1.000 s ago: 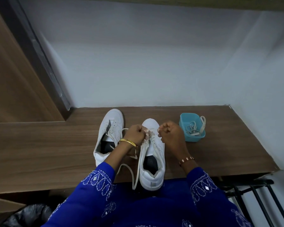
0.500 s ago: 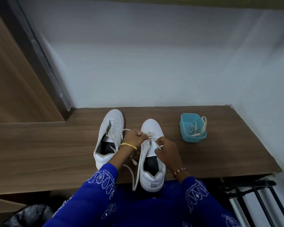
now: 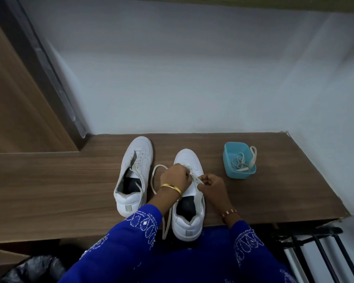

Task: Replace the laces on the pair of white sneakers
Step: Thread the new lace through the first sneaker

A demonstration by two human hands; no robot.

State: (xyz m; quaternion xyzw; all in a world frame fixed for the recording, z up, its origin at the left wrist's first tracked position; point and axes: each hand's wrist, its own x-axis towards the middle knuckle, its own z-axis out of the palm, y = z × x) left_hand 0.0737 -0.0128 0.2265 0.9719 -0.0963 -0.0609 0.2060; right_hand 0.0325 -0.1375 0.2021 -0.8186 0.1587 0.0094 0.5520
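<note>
Nearest, at the front edge of the wooden bench [image 3: 49,190]: right sneaker [image 3: 189,220], heel toward the wearer, toe aimed at the wall, long axis running front to back. Above its tongue, left hand [image 3: 176,177] and right hand [image 3: 212,185], close together, knuckles curled, each pinching the white lace [image 3: 197,179]. Just left, second sneaker [image 3: 134,174], lying parallel. Farther right, blue container [image 3: 238,160] holding loose laces.

Dim, cool, soft light; wide-angle bending at edges, slightly soft focus.
</note>
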